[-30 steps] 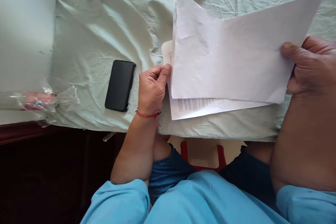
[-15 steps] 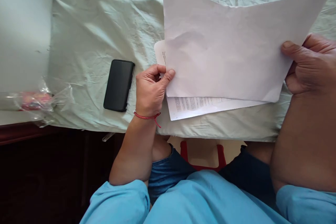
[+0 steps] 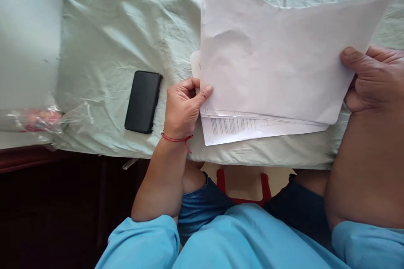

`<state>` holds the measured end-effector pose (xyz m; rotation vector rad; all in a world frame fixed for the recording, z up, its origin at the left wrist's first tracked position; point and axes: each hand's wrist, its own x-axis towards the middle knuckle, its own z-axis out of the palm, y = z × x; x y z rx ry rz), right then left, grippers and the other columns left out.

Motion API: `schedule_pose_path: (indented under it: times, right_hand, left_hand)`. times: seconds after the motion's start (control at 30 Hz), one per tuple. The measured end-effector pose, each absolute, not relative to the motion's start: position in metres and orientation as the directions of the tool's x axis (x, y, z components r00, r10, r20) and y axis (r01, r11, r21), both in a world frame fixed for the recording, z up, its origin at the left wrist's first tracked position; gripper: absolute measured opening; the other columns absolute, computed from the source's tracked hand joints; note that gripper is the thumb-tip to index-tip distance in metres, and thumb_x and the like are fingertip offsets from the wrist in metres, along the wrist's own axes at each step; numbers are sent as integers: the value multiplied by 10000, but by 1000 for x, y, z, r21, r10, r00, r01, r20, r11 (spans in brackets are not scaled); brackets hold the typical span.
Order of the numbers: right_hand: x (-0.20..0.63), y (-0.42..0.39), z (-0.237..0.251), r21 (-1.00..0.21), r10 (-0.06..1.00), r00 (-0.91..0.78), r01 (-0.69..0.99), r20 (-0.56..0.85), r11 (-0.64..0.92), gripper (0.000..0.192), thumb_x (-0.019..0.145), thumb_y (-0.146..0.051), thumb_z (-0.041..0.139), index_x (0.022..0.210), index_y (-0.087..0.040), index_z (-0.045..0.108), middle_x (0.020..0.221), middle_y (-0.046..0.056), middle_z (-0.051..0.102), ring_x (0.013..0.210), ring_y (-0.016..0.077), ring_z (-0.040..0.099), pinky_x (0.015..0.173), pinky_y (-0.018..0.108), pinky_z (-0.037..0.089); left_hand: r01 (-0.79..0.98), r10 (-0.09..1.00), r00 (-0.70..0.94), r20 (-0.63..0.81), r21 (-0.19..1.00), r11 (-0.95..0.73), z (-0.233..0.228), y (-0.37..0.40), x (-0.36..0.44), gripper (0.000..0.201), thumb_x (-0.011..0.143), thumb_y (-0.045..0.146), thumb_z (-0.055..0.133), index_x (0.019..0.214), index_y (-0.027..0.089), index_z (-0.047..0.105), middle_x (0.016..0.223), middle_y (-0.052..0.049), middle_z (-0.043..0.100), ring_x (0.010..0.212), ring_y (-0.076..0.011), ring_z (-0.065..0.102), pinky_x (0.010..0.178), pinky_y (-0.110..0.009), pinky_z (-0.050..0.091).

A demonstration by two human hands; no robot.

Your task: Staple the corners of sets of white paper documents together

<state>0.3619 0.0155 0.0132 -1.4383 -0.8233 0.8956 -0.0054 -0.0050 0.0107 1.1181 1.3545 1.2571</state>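
Your left hand (image 3: 182, 104) pinched the left edge of the white sheets (image 3: 274, 59) between thumb and fingers, while your right hand (image 3: 377, 80) gripped their right side with its thumb on top. You held them, blank face up, above a printed page (image 3: 235, 131) that showed along their near edge over the cloth-covered worktop (image 3: 104, 50). A black phone (image 3: 143, 101) lay left of your left hand, near but apart.

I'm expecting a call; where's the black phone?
In the head view, the black phone lies left of centre on the pale green cloth, just left of the left hand.
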Motion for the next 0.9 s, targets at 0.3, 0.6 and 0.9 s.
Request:
schedule_pose_path:
  times: [0.3,0.6,0.9]
  right_hand:
    - [361,15,12,-991,869,484,21,-103,-128,621,485,-510,1119,966,-193,889,1043,109,811,990,322,806,803,513,722]
    - [354,14,16,-993,860,500,-3,-107,-121,568,513,-475,1115,949,-192,885,996,99,807,975,307,810,781,485,726]
    - [357,15,13,-993,862,497,1,-102,-118,516,546,-460,1104,923,-191,876,1008,91,808,856,255,792,767,478,724]
  left_hand:
    - [57,980,-191,-56,996,68,7,-5,-8,594,773,556,1036,609,214,579,596,33,477,591,-119,510,514,-267,396]
    - [104,988,-149,-34,993,49,13,-5,-8,755,785,639,1000,581,221,405,561,50,323,548,-98,388,471,-259,359]
    - [57,976,-204,-74,995,87,10,-4,-6,654,855,546,980,591,209,486,581,43,379,566,-103,424,498,-265,368]
